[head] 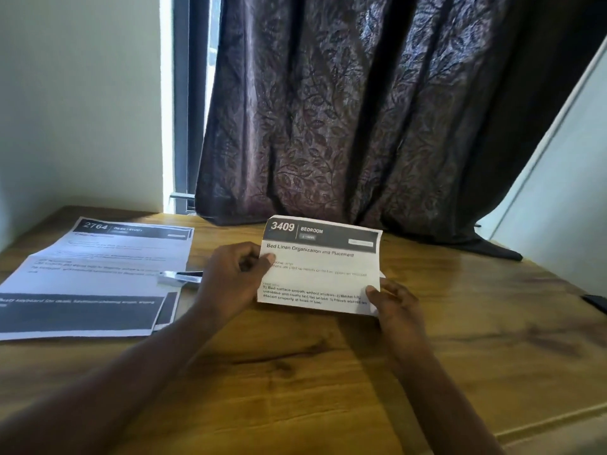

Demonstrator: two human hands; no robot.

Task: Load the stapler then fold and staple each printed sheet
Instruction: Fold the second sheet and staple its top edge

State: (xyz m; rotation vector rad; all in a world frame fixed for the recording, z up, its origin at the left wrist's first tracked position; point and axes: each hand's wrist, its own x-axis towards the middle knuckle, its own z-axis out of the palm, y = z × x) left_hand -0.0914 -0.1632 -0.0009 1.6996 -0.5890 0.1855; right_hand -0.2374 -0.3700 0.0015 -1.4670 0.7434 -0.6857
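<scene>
A folded printed sheet (323, 266) headed "3409 BEDROOM" is held up just above the wooden desk (476, 323). My left hand (230, 277) pinches its left edge with thumb on the front. My right hand (392, 303) pinches its lower right corner. A small silver and black stapler (179, 277) lies on the desk just left of my left hand, partly hidden by it. A stack of flat printed sheets (95, 277), the top one headed "2764", lies at the left.
A dark patterned curtain (377, 110) hangs behind the desk and drapes onto its back edge. A white wall stands at the left. A dark object (596, 302) pokes in at the desk's right edge.
</scene>
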